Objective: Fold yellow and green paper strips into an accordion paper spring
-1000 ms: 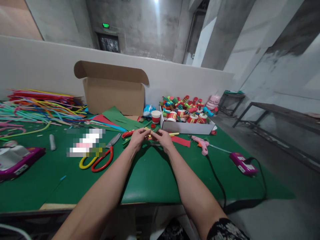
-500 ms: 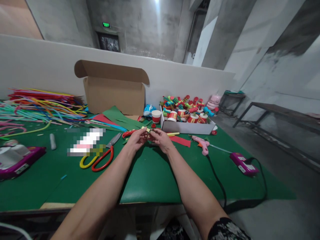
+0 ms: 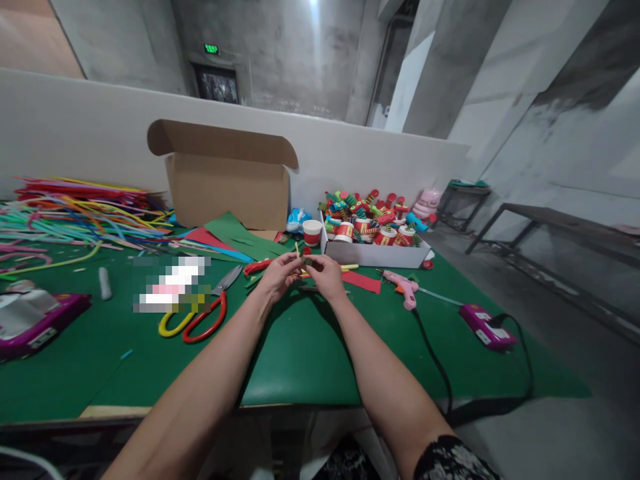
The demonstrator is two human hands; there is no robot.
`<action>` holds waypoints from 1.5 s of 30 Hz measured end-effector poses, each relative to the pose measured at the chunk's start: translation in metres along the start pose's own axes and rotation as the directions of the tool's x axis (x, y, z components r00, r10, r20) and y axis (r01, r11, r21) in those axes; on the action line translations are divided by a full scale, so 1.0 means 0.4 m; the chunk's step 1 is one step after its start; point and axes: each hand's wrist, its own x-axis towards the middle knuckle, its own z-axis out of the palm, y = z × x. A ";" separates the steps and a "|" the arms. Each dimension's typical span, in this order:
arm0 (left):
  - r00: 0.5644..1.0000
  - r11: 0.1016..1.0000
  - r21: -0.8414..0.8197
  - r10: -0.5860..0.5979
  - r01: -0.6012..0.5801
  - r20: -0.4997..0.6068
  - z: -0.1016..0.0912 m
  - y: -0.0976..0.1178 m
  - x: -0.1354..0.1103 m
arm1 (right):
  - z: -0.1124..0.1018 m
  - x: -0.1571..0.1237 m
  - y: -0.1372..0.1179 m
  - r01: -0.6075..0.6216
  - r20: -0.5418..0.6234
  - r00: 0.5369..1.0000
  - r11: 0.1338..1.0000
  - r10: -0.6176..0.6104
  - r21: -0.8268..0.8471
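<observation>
My left hand [image 3: 279, 275] and my right hand [image 3: 327, 277] meet above the green tabletop, fingertips pinched together. Between them is a small folded paper strip [image 3: 309, 262] in green and yellow, with one thin yellow end sticking up at the left fingers. The fingers cover most of it. Just beyond the fingertips shows a small red piece [image 3: 307, 251]. Behind the hands stands a red and white paper cup [image 3: 313, 233]. Red-handled scissors [image 3: 257, 267] lie partly behind my left hand, and a red paper strip [image 3: 364, 282] lies right of my right hand.
Large scissors [image 3: 210, 307] lie at left, near a pile of coloured strips [image 3: 90, 213]. A white box [image 3: 380, 255] of finished paper figures stands behind right. A pink glue gun [image 3: 404, 285] is corded to a purple power strip [image 3: 487, 327]. An open cardboard box [image 3: 230, 193] stands behind.
The fingers have shifted around the paper strip. A yellow end that lay flat now points upward, and the right fingertips have closed in tighter. The surroundings are unchanged.
</observation>
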 end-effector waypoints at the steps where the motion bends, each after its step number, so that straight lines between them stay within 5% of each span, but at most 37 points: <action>1: 1.000 1.000 0.000 0.011 -0.011 -0.008 0.000 0.000 0.000 | 0.001 0.000 -0.001 0.005 0.008 1.000 1.000 -0.005 -0.002; 6: 0.997 0.998 -0.016 0.055 -0.056 -0.061 0.004 0.004 -0.001 | 0.007 0.003 0.008 -0.143 0.072 0.989 0.967 0.130 0.213; 11: 0.994 0.996 -0.023 0.081 -0.083 -0.076 0.005 0.009 0.000 | 0.009 0.003 0.016 -0.398 0.178 0.917 0.787 0.357 0.472; 27: 0.988 0.996 -0.034 0.076 -0.081 -0.132 0.000 0.016 0.001 | -0.002 0.015 0.034 -0.321 0.046 0.938 0.813 0.343 0.485; 35: 0.989 0.996 -0.051 0.063 -0.070 -0.132 0.000 0.016 0.002 | -0.004 0.008 0.018 -0.335 0.140 0.941 0.806 0.307 0.488; 45: 0.970 0.966 0.130 0.235 -0.225 -0.062 0.002 0.015 0.003 | -0.009 0.000 -0.009 -0.610 0.355 0.787 0.550 0.505 0.571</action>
